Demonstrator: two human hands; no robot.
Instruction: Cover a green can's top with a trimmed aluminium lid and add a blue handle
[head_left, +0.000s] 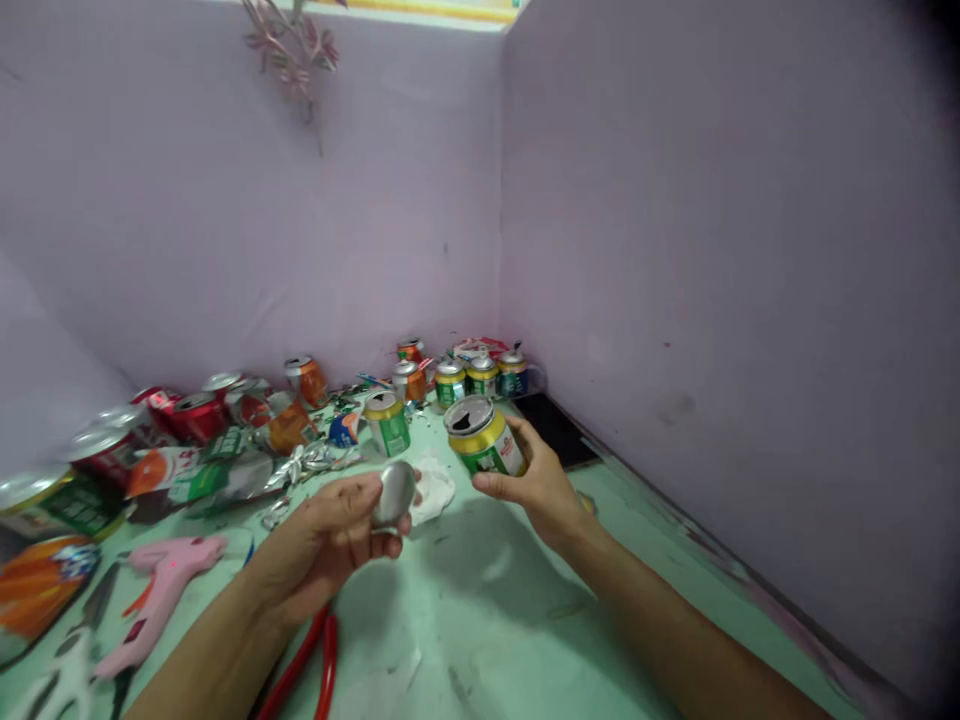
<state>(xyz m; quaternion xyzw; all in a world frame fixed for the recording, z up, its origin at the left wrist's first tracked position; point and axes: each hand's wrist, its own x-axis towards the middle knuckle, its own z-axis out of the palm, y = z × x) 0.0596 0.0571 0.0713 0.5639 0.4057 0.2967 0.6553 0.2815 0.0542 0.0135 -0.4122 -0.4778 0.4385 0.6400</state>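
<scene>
My left hand (341, 535) pinches a small, rounded silver metal disc (395, 493) between thumb and fingers, above the pale green tabletop (480, 620). To its right, my right hand (536, 475) grips a short green and yellow can (485, 440) from the right side. The can's grey top faces up and shows a dark opening. Disc and can are apart. Behind them another short green and yellow can (387, 424) stands on the table, and a crumpled white tissue (433, 490) lies between my hands.
A pink glue gun (166, 590), white-handled scissors (71, 665) and red tool handles (328, 660) lie in front at left. Cut cans and metal scraps (315, 458) crowd the left and back. Cans (482, 376) stand near the corner beside a dark flat panel (551, 430). Walls (675, 250) bound the table.
</scene>
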